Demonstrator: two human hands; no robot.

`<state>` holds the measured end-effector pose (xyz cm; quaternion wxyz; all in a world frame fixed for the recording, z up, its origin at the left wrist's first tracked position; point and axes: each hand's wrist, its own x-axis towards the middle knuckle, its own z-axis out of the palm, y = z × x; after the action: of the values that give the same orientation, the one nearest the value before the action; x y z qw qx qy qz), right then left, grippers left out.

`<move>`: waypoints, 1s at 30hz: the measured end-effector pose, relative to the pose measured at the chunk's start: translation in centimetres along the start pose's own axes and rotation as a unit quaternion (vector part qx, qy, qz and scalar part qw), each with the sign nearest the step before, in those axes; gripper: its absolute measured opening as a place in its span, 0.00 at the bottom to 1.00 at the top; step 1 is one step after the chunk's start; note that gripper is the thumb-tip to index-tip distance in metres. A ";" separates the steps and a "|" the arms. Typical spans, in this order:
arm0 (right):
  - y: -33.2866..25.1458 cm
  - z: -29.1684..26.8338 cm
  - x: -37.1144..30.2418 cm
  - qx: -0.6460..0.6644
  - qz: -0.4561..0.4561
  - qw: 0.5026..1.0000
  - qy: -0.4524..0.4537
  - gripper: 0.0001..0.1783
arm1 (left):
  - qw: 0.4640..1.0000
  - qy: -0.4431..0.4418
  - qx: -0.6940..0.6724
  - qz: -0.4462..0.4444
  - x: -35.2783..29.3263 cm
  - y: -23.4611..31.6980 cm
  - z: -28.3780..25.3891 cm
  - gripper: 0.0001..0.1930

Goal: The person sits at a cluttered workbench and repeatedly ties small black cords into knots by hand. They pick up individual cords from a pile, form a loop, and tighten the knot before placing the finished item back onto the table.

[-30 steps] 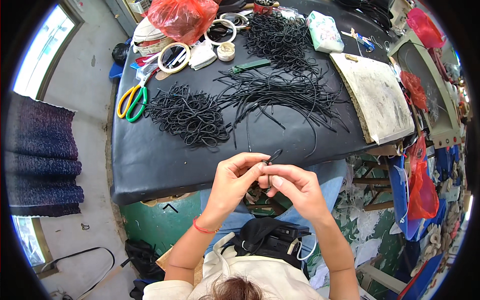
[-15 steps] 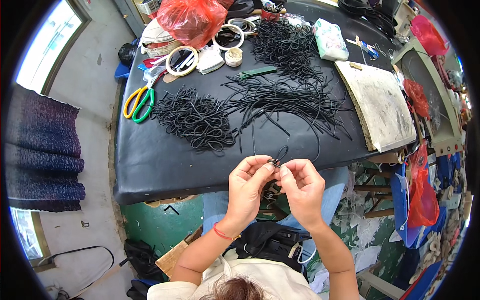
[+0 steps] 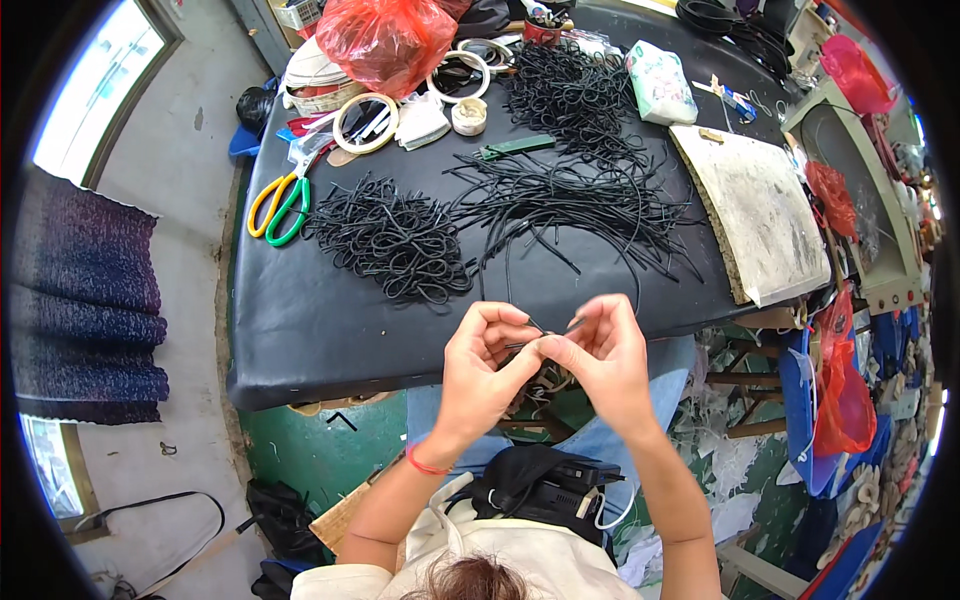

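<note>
Cord [image 3: 538, 326]: showed black in the middle of the grip.
Left hand [image 3: 482, 360]: nearly closed, pinched the cord.
Right hand [image 3: 612, 365]: fingers half curled; hold could not be told.
Risk: slack pinch could have let it slip.

On worktop [image 3: 330, 345]: scissors [image 3: 302, 200] set at left side, left cord heap [image 3: 390, 240] piled just to their right. Loose cords [image 3: 590, 205] spread right of that heap; far cord heap [image 3: 570, 95] piled behind them. Packet [image 3: 662, 85] placed right of far cord heap. Board [image 3: 750, 210] laid at right edge, right of loose cords. Ring [image 3: 338, 125] set behind left cord heap, bag [image 3: 385, 45] behind ring. At near edge, cord [image 3: 537, 325] held between hands [image 3: 482, 365].
</note>
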<state>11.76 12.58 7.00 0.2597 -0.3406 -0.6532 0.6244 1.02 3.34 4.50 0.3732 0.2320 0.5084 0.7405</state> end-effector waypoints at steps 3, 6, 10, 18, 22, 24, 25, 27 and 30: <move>0.5 -1.0 0.4 -0.063 -0.047 0.993 -0.084 0.15 | 0.988 -0.081 0.119 -0.053 0.2 1.3 -1.2 0.17; 1.4 -1.1 0.0 0.002 -0.024 0.994 -0.108 0.12 | 0.975 -0.119 0.185 -0.027 0.0 1.8 -1.0 0.18; 0.7 -0.3 0.4 0.188 0.081 0.978 -0.030 0.07 | 0.963 -0.169 0.202 -0.057 -0.4 2.4 -0.5 0.22; 1.2 0.1 -0.5 0.146 0.043 0.988 -0.003 0.10 | 0.968 -0.147 0.081 -0.186 -0.8 1.2 -0.4 0.08; 1.8 0.0 -0.4 0.171 0.055 0.983 0.028 0.11 | 0.928 -0.174 0.329 -0.028 -0.7 2.7 0.3 0.07; 1.0 0.1 -0.4 0.154 0.047 0.987 0.020 0.10 | 0.951 -0.150 0.259 -0.079 -0.5 2.3 0.2 0.07; 0.6 -0.1 -0.3 0.143 0.047 0.989 0.005 0.11 | 0.953 -0.151 0.247 -0.090 -0.5 2.8 0.3 0.07; 0.4 -0.5 -0.3 0.105 0.054 0.992 -0.033 0.12 | 0.956 -0.164 0.203 -0.136 -0.6 1.8 -0.3 0.07; 0.5 -0.7 -0.3 0.068 0.070 0.995 -0.033 0.14 | 0.960 -0.172 0.120 -0.186 -0.7 0.9 -0.2 0.07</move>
<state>12.52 12.77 6.59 0.2160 -0.3461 -0.5921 0.6950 1.02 2.48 5.23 0.5558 0.3000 0.5557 0.5406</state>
